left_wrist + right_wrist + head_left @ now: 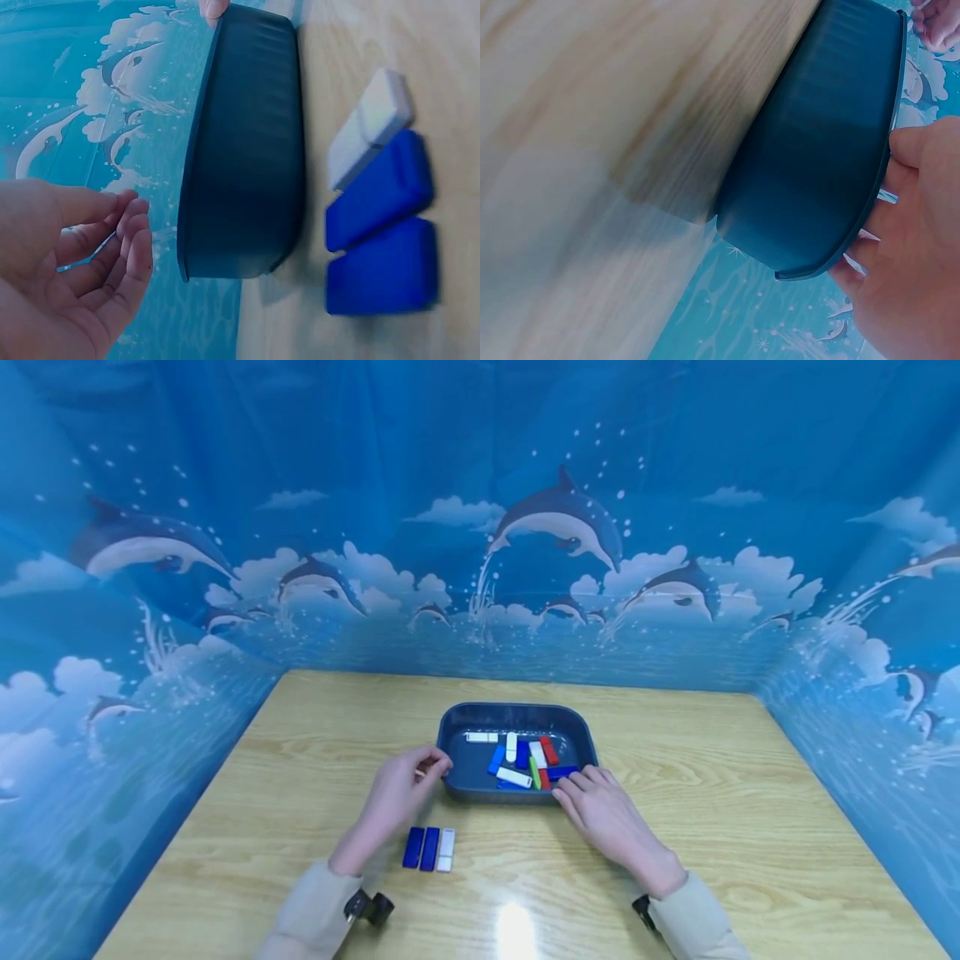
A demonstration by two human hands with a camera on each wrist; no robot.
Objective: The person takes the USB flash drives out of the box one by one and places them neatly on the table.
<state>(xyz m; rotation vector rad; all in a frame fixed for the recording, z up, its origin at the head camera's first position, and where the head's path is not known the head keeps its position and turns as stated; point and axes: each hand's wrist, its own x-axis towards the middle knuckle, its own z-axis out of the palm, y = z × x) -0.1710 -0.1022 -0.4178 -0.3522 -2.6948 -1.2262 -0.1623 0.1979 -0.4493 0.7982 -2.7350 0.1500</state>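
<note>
A dark blue tray (517, 796) stands on the table and holds several small oblong pieces that look like USB sticks. My left hand (405, 785) is at its left end, fingers loosely curled. In the left wrist view the left thumb and fingertips come together beside the tray rim (196, 142), with nothing visible between them. Over the front right corner is my right hand (600, 814), its thumb at the rim and fingers reaching inside near a dark blue stick (562, 772). The right wrist view hides those fingertips behind the tray wall (817, 142), so I cannot tell whether they grip anything.
Two dark blue sticks (430, 849) and a white stick (446, 850) lie side by side on the wooden table (300, 793), in front of the tray and right of my left forearm. A dolphin-print curtain (450, 643) surrounds the table's back and sides.
</note>
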